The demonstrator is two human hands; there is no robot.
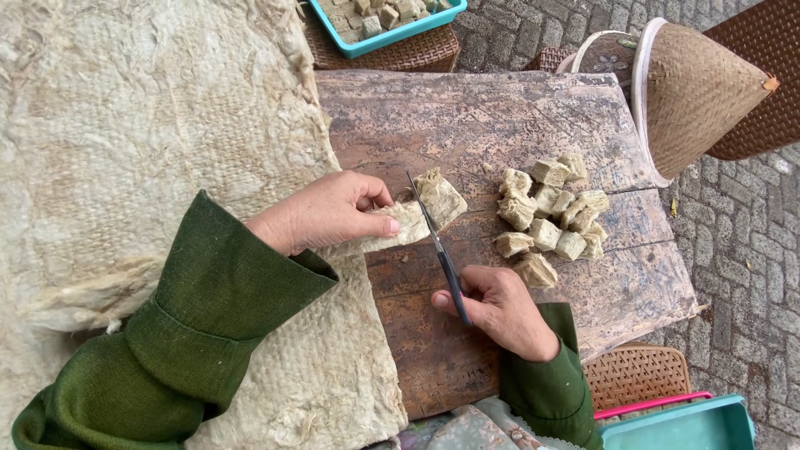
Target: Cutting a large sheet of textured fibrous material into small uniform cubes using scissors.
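Note:
My left hand (329,212), in a green sleeve, pins a pale fibrous strip (400,227) on a worn wooden board (467,117). My right hand (500,308) grips the dark handle of a thin knife (433,237). Its blade stands in the strip, just right of my left thumb. The strip's end piece (442,197) lies right of the blade. A pile of several cut beige cubes (554,217) sits further right on the board.
A large pale fibrous mat (125,125) covers the left side. A teal tray of cubes (392,17) sits at the top on a woven basket. A conical woven hat (696,92) lies at right. Another teal tray (683,425) is bottom right, on brick paving.

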